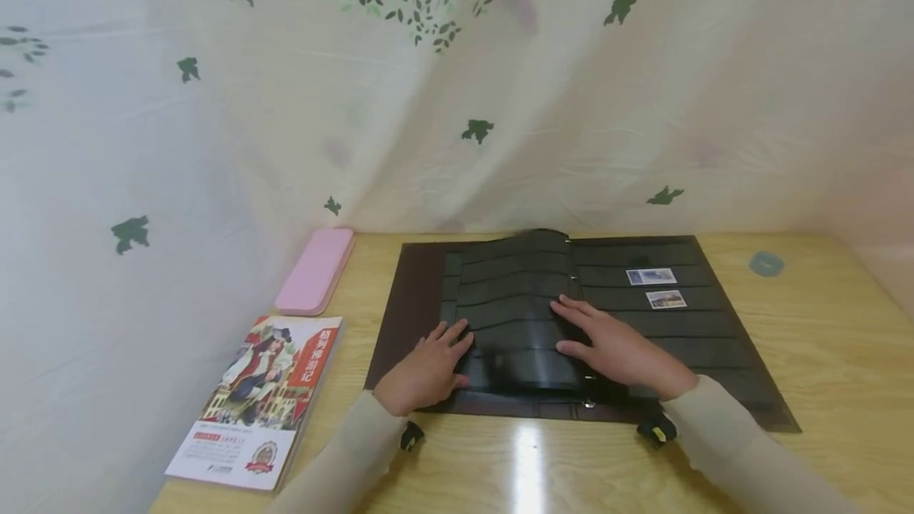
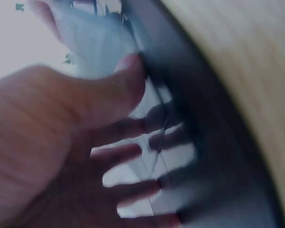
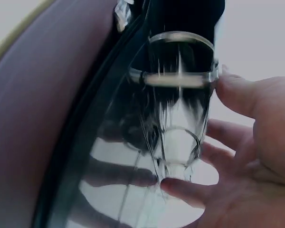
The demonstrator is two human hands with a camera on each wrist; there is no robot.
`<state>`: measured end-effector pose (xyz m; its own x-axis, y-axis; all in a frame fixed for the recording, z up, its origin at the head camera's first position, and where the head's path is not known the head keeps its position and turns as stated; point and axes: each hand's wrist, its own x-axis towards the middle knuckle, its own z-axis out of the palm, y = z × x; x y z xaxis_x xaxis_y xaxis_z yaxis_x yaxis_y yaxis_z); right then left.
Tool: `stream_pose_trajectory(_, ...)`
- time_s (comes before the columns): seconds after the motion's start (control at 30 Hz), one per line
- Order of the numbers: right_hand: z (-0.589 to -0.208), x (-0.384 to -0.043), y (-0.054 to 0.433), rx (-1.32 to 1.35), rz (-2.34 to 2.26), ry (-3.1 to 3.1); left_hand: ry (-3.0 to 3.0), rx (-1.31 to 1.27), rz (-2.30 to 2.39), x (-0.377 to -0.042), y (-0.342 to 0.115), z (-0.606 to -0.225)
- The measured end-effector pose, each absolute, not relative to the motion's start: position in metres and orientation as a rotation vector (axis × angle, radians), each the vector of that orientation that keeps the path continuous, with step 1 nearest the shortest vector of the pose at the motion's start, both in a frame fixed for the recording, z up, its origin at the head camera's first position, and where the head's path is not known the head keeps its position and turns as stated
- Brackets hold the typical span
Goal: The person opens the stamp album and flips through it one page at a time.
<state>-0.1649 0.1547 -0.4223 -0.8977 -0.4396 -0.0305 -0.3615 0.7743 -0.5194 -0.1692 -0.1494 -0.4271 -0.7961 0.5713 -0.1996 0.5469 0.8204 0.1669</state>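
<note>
A stamp album (image 1: 414,292) lies spread on the wooden table, its black pocket pages held by metal rings (image 3: 178,79). Two small stamps (image 1: 650,276) sit in strips of the right-hand page (image 1: 685,347). My left hand (image 1: 427,367) rests with spread fingers on the lower left of the glossy left-hand page (image 1: 510,316). Close to the rings, my right hand (image 1: 617,347) extends its fingers onto that same page near the spine. Both hands are mirrored in the shiny page in the wrist views. Neither hand grips anything.
At the left edge of the table lies a book (image 1: 257,403) with a colourful cover, and behind it a pink case (image 1: 316,272). A small blue-green oval piece (image 1: 766,263) is to the album's right. A leaf-patterned curtain (image 1: 428,101) hangs behind the table.
</note>
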Motion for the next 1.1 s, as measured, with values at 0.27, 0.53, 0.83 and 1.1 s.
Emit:
stream_pose_trajectory(0.27,-0.426,-0.165,0.144,-0.555,-0.657,2.818,2.822,0.927,0.236,-0.176,-0.166,-0.431)
stream_pose_trajectory(0.53,-0.424,-0.164,0.148,-0.550,-0.715,2.792,2.873,0.798,0.285,-0.175,-0.161,-0.434)
stream_pose_trajectory(0.83,-0.423,-0.165,0.153,-0.490,-0.728,2.755,2.838,0.694,0.259,-0.173,-0.160,-0.436)
stream_pose_trajectory(1.1,-0.425,-0.167,0.154,-0.477,-0.705,2.765,2.836,0.716,0.215,-0.173,-0.162,-0.437)
